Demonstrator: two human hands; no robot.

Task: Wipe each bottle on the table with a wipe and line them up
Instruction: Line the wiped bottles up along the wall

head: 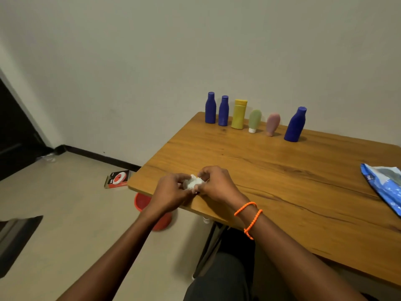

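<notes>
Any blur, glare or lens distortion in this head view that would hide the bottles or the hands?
Head view: soft overall, with wide-angle bending at the edges; the six bottles stay distinguishable by colour; both hands, left hand and right hand, look slightly soft around the wipe; no glare on the table.

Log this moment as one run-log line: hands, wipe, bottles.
hands: left hand and right hand both pinch crumpled wipe | bottles: six upright in row by wall, untouched | wipes pack: table's right edge
</notes>
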